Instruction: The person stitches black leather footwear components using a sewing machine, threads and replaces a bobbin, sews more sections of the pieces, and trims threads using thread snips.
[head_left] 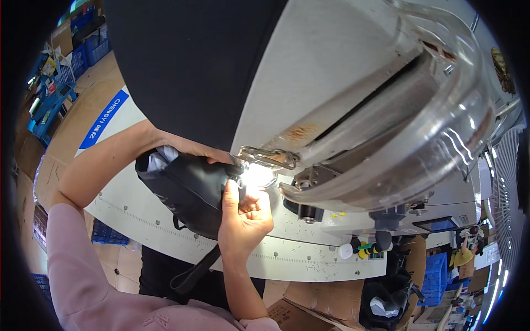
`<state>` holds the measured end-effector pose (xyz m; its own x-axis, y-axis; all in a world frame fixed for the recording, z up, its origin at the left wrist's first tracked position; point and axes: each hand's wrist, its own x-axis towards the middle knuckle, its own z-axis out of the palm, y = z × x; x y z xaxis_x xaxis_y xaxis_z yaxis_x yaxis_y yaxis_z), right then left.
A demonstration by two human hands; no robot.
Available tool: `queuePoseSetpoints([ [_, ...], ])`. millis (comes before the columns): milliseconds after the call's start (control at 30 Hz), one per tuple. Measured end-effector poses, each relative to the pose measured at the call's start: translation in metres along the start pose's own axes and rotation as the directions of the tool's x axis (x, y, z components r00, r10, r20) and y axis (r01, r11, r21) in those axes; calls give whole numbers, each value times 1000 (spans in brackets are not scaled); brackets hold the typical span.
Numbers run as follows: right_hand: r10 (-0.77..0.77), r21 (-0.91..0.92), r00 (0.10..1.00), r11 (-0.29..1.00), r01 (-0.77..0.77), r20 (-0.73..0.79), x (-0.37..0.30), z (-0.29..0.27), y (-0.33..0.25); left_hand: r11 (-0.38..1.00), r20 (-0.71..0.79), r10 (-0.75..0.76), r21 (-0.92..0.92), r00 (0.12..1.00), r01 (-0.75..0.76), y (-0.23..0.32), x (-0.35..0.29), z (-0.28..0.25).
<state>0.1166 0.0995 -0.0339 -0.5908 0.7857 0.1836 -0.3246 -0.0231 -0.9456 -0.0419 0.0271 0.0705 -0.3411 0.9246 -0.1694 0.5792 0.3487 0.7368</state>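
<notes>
A black bag point(190, 185), stuffed with white paper point(163, 158), is held at the lit working end of a white sewing machine point(326, 83). My right hand point(245, 220) closes on its near right edge, thumb upright and the other fingers curled. Along the bag's far side lies my left hand point(207, 151), gripping the upper edge; a large black shape point(187, 60) hides part of that hand. Glare washes out the spot between my right fingertips and the machine's metal foot point(270, 157). A black strap point(199, 270) hangs from the bag over the table edge.
A curved clear tube-like guard point(469, 110) juts over the white table point(309, 259) on the right. Thread spools point(364, 250) and a white lid point(345, 251) stand near its right end. Below are cardboard point(326, 300) and more black bags point(386, 298). Blue crates point(435, 276) stand beyond.
</notes>
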Motion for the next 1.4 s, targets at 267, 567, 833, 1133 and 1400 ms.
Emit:
queuePoseSetpoints([
  [267,35,-151,923,988,25,383,-28,-36,-11,986,-473,39,161,880,43,11,-45,-23],
  [567,-102,-513,838,749,420,536,9,-59,-66,770,-599,626,575,500,-276,44,-91,51],
  [833,30,-559,806,735,383,592,3,-59,-57,982,-436,116,186,893,-37,-4,-23,59],
  [1133,-117,-427,865,832,354,488,0,-64,-42,992,-506,120,34,854,-119,-3,-23,71],
  [1400,-105,-432,872,837,337,477,5,-60,-48,990,-474,133,18,870,-142,6,-24,59],
])
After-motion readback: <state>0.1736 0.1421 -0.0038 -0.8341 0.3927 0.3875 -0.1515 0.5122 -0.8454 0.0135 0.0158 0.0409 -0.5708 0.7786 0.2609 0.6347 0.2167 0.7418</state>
